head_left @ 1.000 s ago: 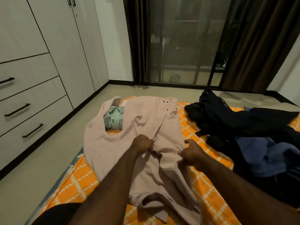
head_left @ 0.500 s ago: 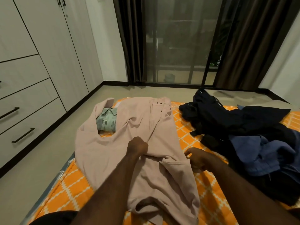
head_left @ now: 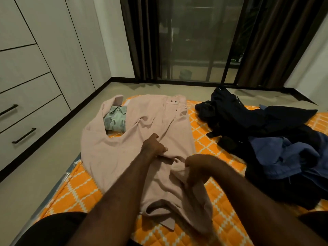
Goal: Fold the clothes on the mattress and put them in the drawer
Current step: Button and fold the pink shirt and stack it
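Count: one pink garment (head_left: 142,135), taken as the landmark; one folded green shirt (head_left: 115,120); one dark heap (head_left: 248,118) of clothes, number of pieces not separable; one blue garment (head_left: 284,157); one mattress (head_left: 79,189); two black bar handles (head_left: 24,135) on the drawer fronts (head_left: 40,121).

Position: the pink garment lies spread on the mattress; the green shirt sits at its far left corner, framed by a loop of the pink cloth; the dark heap lies to its right, apart from it, with the blue garment on the near side of that heap; the drawer fronts stand well off to its left, all closed.

Materials: pink cloth matte, soft, creased, with a band at the far edge bearing two dark studs; green shirt printed, collar showing; mattress cover quilted, orange with a white diamond lattice; drawer fronts flat, pale.

Hands: my left hand (head_left: 153,145) rests at the garment's middle, arm extended, fingers curled into a fold of the cloth; my right hand (head_left: 197,167), slightly blurred, is clenched round a bunch of pink cloth at the near right edge and holds it raised off the mattress.
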`<state>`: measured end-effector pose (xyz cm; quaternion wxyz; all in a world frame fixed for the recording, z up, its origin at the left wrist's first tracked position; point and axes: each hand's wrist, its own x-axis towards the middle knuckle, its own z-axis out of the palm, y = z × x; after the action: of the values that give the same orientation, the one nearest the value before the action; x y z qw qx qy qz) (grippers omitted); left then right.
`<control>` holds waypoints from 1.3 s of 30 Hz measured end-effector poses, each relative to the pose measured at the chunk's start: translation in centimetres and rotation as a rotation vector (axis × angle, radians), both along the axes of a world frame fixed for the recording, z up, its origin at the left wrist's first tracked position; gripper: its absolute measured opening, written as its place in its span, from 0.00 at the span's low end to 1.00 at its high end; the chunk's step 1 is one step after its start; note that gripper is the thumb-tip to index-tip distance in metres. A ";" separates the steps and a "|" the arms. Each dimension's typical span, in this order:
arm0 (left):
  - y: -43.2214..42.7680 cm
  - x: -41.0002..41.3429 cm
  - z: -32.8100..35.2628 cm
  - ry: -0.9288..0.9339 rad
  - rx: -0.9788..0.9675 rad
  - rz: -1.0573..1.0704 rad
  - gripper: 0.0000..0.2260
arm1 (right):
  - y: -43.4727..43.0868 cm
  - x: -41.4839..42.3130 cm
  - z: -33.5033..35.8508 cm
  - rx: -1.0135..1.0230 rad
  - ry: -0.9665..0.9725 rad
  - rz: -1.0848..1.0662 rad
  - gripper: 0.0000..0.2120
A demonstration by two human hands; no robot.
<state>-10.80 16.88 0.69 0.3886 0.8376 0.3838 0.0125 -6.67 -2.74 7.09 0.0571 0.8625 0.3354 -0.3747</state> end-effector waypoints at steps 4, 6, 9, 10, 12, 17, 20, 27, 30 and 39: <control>-0.5 -0.3 0.0 -0.179 -0.010 0.074 0.23 | 1.9 -3.0 -1.8 0.086 -0.132 0.162 0.14; -0.6 -0.4 0.1 -0.266 0.030 0.121 0.18 | 2.3 -3.6 -1.9 0.086 -0.086 0.160 0.14; -0.6 -0.6 0.1 -0.334 0.035 0.178 0.14 | 1.8 -3.3 -2.4 -0.037 -0.040 0.196 0.17; -0.6 -0.6 0.0 -0.333 0.027 0.187 0.13 | 1.4 -3.0 -2.6 -0.093 -0.024 0.204 0.18; -0.7 -0.7 0.0 -0.297 -0.019 0.192 0.09 | 0.6 -2.5 -2.7 -0.195 0.037 0.195 0.20; 0.0 -0.7 -0.4 -0.106 0.046 0.095 0.14 | -0.7 -0.6 -1.0 -0.224 0.330 -0.030 0.26; -0.1 -0.8 -0.6 -0.034 0.166 0.102 0.24 | -0.6 1.0 0.3 -0.093 0.266 -0.054 0.22; -1.7 -0.6 0.6 0.090 0.409 0.053 0.18 | 1.0 0.7 -5.4 0.645 -0.314 -0.196 0.20; -2.1 -0.6 0.8 0.134 0.438 0.045 0.18 | 1.5 -0.5 -8.3 0.558 -0.343 -0.082 0.24; -2.2 1.6 -3.1 -0.067 0.532 -0.377 0.29 | 0.4 0.9 -9.4 0.255 -0.254 -0.009 0.31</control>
<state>-9.21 14.65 -2.37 0.1638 0.9652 0.1924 0.0677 -5.75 -2.32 -2.32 -0.0124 0.9046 0.3663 -0.2175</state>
